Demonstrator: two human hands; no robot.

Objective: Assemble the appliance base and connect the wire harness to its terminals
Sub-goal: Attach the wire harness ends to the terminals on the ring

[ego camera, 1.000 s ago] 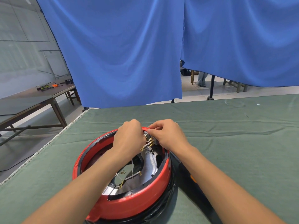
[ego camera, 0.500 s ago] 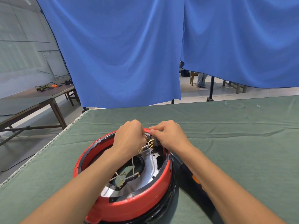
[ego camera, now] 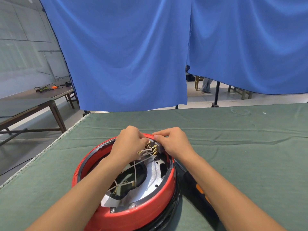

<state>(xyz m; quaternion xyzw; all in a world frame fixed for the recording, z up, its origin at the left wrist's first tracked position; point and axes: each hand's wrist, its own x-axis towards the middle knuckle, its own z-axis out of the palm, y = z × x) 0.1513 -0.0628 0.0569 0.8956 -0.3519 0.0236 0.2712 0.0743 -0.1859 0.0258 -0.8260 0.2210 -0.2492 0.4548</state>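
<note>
The round red appliance base (ego camera: 150, 212) lies open side up on the green table cloth (ego camera: 233, 140), its silver inner plate (ego camera: 150, 185) showing. White harness wires (ego camera: 133, 170) with brass ends cross the inside. At the far rim sits a small grey terminal block (ego camera: 158, 146) with brass terminals. My right hand (ego camera: 175, 144) grips that block from the right. My left hand (ego camera: 130, 144) pinches wires with brass connectors right beside the block. Fingertips of both hands are partly hidden.
A black tool with an orange button (ego camera: 200, 190) lies on the cloth just right of the base, under my right forearm. A blue curtain (ego camera: 133, 55) hangs behind the table. A wooden table (ego camera: 33, 99) with cables stands at far left.
Both hands stay at the terminal block on the far rim. The loose wires inside the base have shifted slightly; the left hand's fingers have closed in a little toward the block.
</note>
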